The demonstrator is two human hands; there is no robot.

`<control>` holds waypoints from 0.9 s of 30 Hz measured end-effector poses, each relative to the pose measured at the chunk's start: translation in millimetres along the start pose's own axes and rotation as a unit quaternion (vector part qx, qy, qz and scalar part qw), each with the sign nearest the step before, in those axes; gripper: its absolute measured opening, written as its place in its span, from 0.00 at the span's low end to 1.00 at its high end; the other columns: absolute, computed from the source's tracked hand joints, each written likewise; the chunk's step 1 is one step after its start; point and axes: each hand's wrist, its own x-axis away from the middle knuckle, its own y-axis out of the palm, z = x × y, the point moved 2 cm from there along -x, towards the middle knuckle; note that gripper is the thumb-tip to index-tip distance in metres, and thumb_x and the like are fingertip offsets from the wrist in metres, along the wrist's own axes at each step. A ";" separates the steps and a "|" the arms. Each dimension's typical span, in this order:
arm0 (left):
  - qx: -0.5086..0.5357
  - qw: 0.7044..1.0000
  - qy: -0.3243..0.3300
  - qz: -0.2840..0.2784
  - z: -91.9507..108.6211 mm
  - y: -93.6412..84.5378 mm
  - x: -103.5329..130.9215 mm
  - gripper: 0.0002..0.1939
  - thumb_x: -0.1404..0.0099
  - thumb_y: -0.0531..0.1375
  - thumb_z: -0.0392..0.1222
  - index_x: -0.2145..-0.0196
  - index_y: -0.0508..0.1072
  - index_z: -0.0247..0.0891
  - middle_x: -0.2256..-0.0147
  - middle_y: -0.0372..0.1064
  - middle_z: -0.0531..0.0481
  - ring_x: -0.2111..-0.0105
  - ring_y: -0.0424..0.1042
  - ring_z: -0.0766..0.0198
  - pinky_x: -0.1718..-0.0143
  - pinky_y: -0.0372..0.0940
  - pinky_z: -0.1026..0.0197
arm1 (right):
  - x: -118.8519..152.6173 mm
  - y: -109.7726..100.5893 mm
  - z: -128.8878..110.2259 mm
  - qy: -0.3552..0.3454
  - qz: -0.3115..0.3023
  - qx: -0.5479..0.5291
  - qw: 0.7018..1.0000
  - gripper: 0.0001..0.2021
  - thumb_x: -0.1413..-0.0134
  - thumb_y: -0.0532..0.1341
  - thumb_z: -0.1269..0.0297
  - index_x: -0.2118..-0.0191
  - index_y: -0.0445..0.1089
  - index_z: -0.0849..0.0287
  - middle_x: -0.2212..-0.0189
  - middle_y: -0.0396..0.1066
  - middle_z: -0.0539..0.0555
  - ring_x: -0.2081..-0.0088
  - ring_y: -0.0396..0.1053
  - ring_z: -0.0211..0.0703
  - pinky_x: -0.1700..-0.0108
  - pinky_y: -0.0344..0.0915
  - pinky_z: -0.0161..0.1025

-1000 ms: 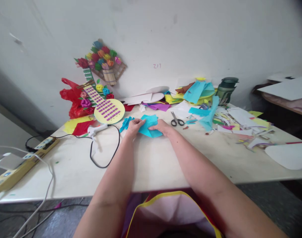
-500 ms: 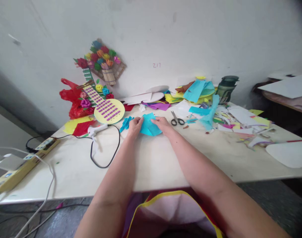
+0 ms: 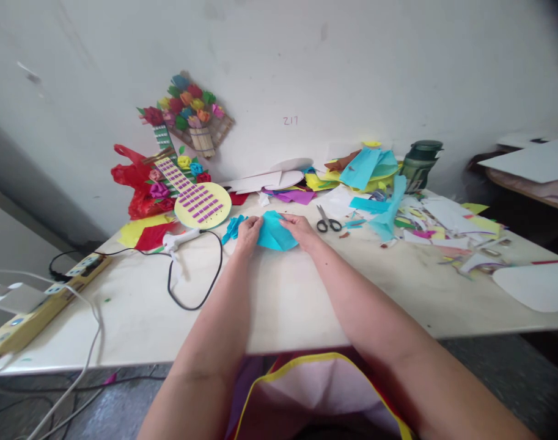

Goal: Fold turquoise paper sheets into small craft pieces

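A sheet of turquoise crepe paper (image 3: 275, 234) is stretched between my two hands, just above the table. My left hand (image 3: 250, 233) pinches its left edge, and my right hand (image 3: 299, 230) pinches the upper right edge. Folds run down the sheet from between the fingers. Just left of my left hand lie several crumpled blue paper pieces (image 3: 233, 228). Black-handled scissors (image 3: 328, 222) rest on the table to the right of my right hand, blades partly spread.
A glue gun (image 3: 182, 240) with a looped black cord lies left of my forearms, near a power strip (image 3: 44, 299). Behind it is a yellow paper guitar (image 3: 206, 208). Paper scraps (image 3: 444, 223) and a green bottle (image 3: 420, 166) stand right; a flower craft (image 3: 194, 113) leans on the wall.
The turquoise paper has bent a little more between my hands, its top edge now more folded. My hands have barely moved, and the rest lies as before.
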 end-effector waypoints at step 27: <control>0.078 0.996 -0.031 -0.014 -6.1 -0.8 -0.9 0.12 0.48 0.58 0.46 0.81 0.63 0.37 0.82 0.51 0.56 0.78 0.51 0.69 0.77 0.48 0.64 | 8.7 2.0 -14.0 0.001 0.009 0.124 0.992 0.15 0.65 0.57 0.68 0.69 0.78 0.59 0.71 0.75 0.51 0.63 0.66 0.43 0.55 0.59 0.39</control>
